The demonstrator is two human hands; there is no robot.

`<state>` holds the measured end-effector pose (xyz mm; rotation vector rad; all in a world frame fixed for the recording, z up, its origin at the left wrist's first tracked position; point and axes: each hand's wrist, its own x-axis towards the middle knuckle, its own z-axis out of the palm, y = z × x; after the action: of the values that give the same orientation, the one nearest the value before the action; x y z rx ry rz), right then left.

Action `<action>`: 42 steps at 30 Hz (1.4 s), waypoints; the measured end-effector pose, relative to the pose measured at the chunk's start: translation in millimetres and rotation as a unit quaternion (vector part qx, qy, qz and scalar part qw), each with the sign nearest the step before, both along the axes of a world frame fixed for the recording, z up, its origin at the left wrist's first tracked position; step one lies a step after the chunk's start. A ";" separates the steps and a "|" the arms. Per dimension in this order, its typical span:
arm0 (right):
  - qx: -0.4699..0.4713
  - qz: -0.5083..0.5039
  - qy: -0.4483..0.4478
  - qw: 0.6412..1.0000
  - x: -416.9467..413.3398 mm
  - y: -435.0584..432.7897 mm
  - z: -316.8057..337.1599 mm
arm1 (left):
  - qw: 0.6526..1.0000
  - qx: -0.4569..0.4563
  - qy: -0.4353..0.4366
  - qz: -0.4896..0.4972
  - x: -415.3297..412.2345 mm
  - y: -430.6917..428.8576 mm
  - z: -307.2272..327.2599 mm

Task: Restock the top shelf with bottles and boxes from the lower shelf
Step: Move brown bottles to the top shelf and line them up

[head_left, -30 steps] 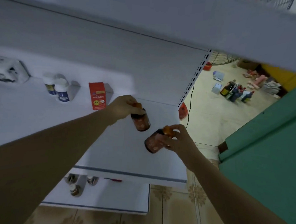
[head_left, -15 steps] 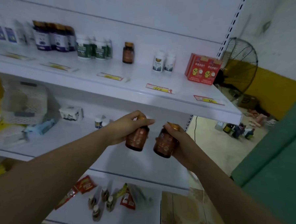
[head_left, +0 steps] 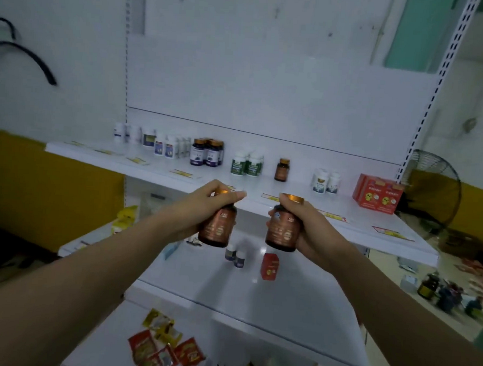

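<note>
The person's left forearm (head_left: 89,286) fills the lower left of the frame and the right forearm (head_left: 396,303) the lower right. Both are bare up to the frame edge. The left hand (head_left: 205,209) and right hand (head_left: 305,222) are bare as well, and the left thumb shows a short, plain nail.

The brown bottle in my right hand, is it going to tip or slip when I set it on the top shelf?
Probably stable: the amber bottle is squat with a wide base, like the matching bottle standing upright on the top shelf. Its glossy wall may be slippery, so the right hand's wrapped grip helps. Laid down, it would likely roll.
</note>
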<state>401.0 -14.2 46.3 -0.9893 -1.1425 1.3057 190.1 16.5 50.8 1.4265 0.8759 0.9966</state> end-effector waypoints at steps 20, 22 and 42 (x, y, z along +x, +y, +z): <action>0.060 -0.158 -0.182 0.969 32.5 164.1 77.0 | 0.991 0.113 0.063 0.038 45.5 192.5 72.5; 0.061 -0.179 -0.198 0.962 42.1 182.2 74.1 | 0.991 0.109 0.069 0.034 62.6 216.3 72.5; -0.042 -0.319 -0.315 0.893 121.8 350.5 17.4 | 0.958 0.158 0.230 0.067 195.7 398.6 21.7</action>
<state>522.8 336.3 63.7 -1.7527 -1.0787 0.5024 385.7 415.1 72.4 1.9396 1.2006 0.9485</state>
